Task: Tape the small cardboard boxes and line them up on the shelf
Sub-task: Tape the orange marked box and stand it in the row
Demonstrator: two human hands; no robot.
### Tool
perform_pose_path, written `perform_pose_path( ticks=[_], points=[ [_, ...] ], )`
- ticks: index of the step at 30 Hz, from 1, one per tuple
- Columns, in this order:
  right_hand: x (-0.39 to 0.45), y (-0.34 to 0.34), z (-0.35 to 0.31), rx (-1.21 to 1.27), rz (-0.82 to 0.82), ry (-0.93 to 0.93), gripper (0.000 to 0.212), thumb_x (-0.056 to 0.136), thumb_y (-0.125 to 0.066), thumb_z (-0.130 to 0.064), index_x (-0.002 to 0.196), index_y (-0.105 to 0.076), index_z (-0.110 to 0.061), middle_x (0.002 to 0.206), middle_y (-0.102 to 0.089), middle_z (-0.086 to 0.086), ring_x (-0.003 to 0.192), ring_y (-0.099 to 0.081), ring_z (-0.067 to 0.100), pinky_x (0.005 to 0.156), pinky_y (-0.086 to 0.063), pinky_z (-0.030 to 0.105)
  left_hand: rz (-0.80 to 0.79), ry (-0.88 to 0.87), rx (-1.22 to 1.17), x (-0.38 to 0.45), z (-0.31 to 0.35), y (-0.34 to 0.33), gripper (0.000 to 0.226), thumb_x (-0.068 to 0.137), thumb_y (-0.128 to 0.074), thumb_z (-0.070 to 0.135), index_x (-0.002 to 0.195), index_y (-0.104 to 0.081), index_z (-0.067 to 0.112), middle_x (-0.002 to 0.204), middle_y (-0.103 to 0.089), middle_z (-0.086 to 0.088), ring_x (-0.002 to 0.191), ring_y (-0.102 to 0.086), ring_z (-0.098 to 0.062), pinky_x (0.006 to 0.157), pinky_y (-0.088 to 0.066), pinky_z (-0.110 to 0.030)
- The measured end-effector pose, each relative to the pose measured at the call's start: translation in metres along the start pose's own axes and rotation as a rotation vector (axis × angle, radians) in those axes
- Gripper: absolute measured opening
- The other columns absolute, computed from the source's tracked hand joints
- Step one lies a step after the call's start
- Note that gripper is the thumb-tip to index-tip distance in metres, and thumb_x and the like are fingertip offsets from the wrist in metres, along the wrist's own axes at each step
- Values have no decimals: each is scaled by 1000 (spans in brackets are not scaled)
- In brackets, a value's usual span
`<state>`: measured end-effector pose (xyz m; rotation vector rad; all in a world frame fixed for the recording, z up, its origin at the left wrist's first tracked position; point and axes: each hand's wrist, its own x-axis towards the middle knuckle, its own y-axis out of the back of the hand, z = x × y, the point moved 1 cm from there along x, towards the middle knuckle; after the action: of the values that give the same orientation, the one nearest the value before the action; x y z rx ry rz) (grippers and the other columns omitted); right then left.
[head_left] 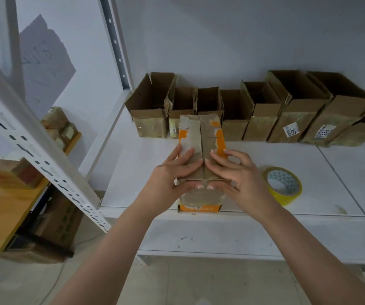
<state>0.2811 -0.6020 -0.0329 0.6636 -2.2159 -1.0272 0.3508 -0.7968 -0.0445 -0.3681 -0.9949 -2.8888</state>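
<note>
a small cardboard box (201, 155) with orange patches is stood at the near edge of the white shelf (309, 194), in front of the row of open boxes (254, 111) lined along the far wall. its two top flaps are pressed shut by both hands: the left hand (172, 175) and the right hand (238, 172) are laid flat on the flaps, fingers straight and meeting at the centre seam, thumbs hooked over the near face. nothing is clamped in either.

no fresh tape is seen across the seam yet, so the flaps are likely to spring open as soon as one hand is lifted for the yellow tape roll (283, 186), which lies just right of the right hand. the box is set close to the shelf lip and could be nudged off by a sideways push. old torn tape on the cardboard may keep new tape from sticking well.

the shelf is white metal with a perforated upright (34, 150) at the near left. a wooden surface (3, 205) with more boxes is seen to the left, and a pale floor below.
</note>
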Motion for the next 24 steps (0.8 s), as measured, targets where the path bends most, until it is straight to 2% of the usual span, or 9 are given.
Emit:
perform_pose_path(
  ticks=[4, 6, 8, 10, 12, 15, 18, 21, 24],
  points=[
    [-7, -7, 2, -62, 100, 53, 52, 81, -61, -37, 129, -62, -17, 145, -48, 8, 134, -40, 37, 103, -43, 54, 26, -30, 7, 0, -1, -4, 56, 82, -67, 29, 135, -48, 30, 150, -37, 4, 149, -11, -13, 120, -18, -25],
    [-11, -11, 1, 45, 111, -20, 51, 83, -61, -34, 132, -56, -22, 154, -33, 14, 142, -31, 35, 112, -35, 43, 53, -37, -7, -1, -1, -7, 55, 84, -69, 23, 134, -48, 30, 149, -38, 4, 149, -12, -13, 120, -19, -26],
    [-14, -13, -2, 177, 82, -80, 50, 84, -59, -36, 134, -49, -33, 159, -22, 13, 144, -26, 8, 114, -29, 26, 55, -31, -14, -1, 0, -8, 55, 85, -69, 21, 135, -50, 28, 150, -39, 3, 149, -11, -11, 121, -20, -28],
    [-15, -13, -3, 212, 96, -72, 48, 86, -61, -32, 133, -49, -33, 158, -21, 14, 126, -27, -25, 109, -27, 9, 6, -13, -28, -1, 1, -6, 58, 83, -68, 26, 138, -50, 25, 153, -38, 3, 149, -9, -8, 121, -22, -31],
    [-15, -12, -3, 257, 124, -57, 46, 88, -66, -18, 131, -51, -27, 155, -24, 15, 109, -30, -37, 103, -27, 1, -55, 22, -132, -3, 3, -1, 68, 80, -68, 35, 142, -47, 20, 154, -37, 4, 149, -9, -4, 120, -25, -33],
    [-13, -3, 1, 283, 196, -92, 41, 87, -68, -10, 124, -58, -24, 147, -39, 12, 110, -37, -33, 102, -31, 2, -5, -7, -282, -3, 9, 9, 54, 93, -55, 39, 143, -46, 20, 153, -39, 5, 147, -15, -2, 119, -24, -26],
    [-9, 10, 5, 256, 299, -107, 28, 87, -68, -5, 113, -71, -15, 131, -60, 12, 119, -48, -15, 101, -37, 6, 16, -23, -220, 4, 19, 8, 53, 95, -49, 46, 144, -46, 25, 158, -30, 8, 148, -9, -1, 120, -16, -21],
    [-5, 15, 6, 223, 236, -141, 24, 86, -70, -13, 110, -74, -14, 137, -56, 13, 122, -52, 1, 103, -37, 9, -43, 0, -58, 5, 23, -5, 61, 89, -61, 39, 145, -44, 20, 159, -25, 3, 150, -5, -7, 122, -17, -34],
    [-10, 10, 7, 226, 102, -156, 43, 81, -74, -31, 123, -67, -24, 152, -38, 5, 136, -35, 2, 105, -26, 2, -66, -33, -40, -1, 19, -10, 57, 91, -65, 16, 144, -44, 13, 159, -25, -6, 151, 0, -14, 121, -11, -25]
  ],
)
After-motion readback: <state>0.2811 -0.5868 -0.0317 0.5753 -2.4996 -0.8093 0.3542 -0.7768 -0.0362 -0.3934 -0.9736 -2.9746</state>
